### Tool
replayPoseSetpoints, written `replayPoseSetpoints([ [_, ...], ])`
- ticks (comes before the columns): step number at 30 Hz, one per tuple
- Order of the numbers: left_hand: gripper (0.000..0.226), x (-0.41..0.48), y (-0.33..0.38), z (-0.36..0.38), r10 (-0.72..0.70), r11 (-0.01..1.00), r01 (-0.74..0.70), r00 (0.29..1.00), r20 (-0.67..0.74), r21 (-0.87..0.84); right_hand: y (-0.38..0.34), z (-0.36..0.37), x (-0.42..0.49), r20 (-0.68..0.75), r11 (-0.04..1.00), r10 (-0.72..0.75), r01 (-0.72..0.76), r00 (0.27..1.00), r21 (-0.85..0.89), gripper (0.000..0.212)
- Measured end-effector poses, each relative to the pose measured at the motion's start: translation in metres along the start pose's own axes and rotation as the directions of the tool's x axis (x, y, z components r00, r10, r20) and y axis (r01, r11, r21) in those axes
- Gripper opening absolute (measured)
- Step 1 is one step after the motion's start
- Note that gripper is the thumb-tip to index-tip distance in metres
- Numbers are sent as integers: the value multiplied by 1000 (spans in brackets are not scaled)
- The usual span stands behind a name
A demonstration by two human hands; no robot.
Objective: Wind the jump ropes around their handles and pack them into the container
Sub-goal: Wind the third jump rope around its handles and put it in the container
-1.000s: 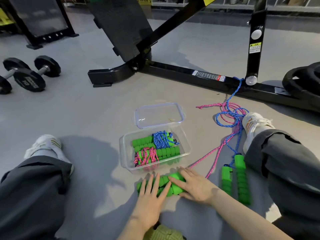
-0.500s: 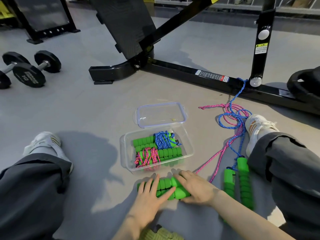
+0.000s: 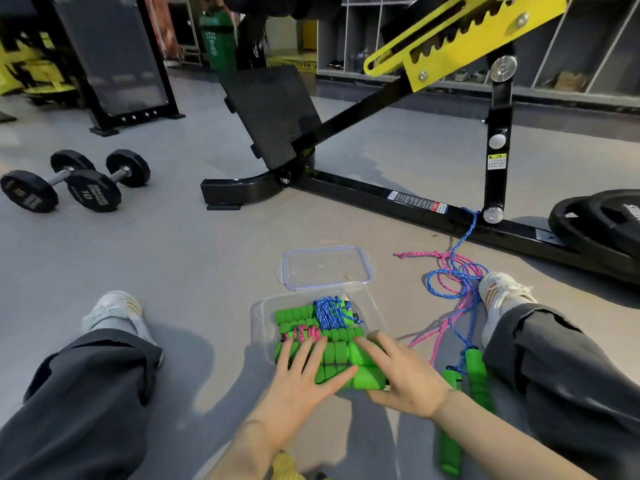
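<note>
A clear plastic container (image 3: 260,308) stands on the floor between my legs, its lid (image 3: 327,268) lying just beyond it. Inside lie green foam handles wound with blue rope (image 3: 327,311) and with pink rope (image 3: 304,332). A third bundle of green handles (image 3: 341,368) sits at the container's near edge. My left hand (image 3: 298,386) presses on it with straight, spread fingers. My right hand (image 3: 403,379) grips its right end, thumb underneath. Loose pink and blue ropes (image 3: 453,282) trail on the right to two more green handles (image 3: 478,372).
A black bench frame (image 3: 381,199) crosses the floor beyond the lid; the blue rope runs up to it. Weight plates (image 3: 602,223) lie at far right, two dumbbells (image 3: 69,181) at far left. My legs and white shoes flank the container.
Both hands have carried the green handle bundle forward off the floor to the container's near edge. The view has tilted upward.
</note>
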State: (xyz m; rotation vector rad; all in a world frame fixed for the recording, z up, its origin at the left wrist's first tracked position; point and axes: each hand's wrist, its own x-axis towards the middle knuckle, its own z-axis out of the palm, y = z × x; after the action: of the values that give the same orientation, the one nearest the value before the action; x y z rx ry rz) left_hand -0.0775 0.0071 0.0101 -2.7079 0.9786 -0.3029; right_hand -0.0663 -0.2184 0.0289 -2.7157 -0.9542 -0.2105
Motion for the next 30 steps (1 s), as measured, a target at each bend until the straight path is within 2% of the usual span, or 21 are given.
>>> replayPoseSetpoints([
  [4,148,3,-29,-20,19,994,2,979,-202,106,-9,-28,21,-13,999,50,-50,999,4,75],
  [6,143,4,-43,-29,35,987,7,967,-251,163,-17,-39,31,3,986,124,-123,992,110,80],
  [8,137,3,-62,-41,8,975,59,956,-295,215,-23,-51,40,26,945,202,-201,979,258,87],
  [11,125,-1,-96,-55,-70,949,184,916,-395,257,-20,-70,54,85,906,295,-307,952,292,84],
  [13,110,-7,-116,-64,-101,932,244,885,-454,268,-11,-87,65,92,907,367,-378,926,187,59],
  [15,94,-14,-134,-72,-129,915,298,855,-503,272,1,-110,76,-5,896,444,-443,896,-36,31],
  [18,83,-23,-155,-82,-164,888,368,813,-559,274,21,-152,91,-217,819,462,-508,860,-268,22],
  [20,78,-30,-169,-87,-194,869,419,778,-598,263,34,-179,99,-318,769,478,-565,819,-298,20],
  [23,97,-41,-185,-90,-276,829,516,713,-644,216,49,-205,106,-346,740,609,-668,714,-75,22],
  [25,110,-45,-187,-91,-330,801,572,671,-664,180,52,-213,110,-319,725,678,-675,662,139,25],
  [27,114,-44,-182,-92,-345,800,579,658,-669,157,50,-217,116,-253,669,740,-641,624,376,26],
  [28,118,-41,-178,-92,-343,806,572,660,-669,151,45,-220,120,-240,663,739,-613,630,430,27],
  [30,121,-33,-169,-91,-333,818,557,662,-671,144,34,-231,131,-301,736,669,-548,679,398,29],
])
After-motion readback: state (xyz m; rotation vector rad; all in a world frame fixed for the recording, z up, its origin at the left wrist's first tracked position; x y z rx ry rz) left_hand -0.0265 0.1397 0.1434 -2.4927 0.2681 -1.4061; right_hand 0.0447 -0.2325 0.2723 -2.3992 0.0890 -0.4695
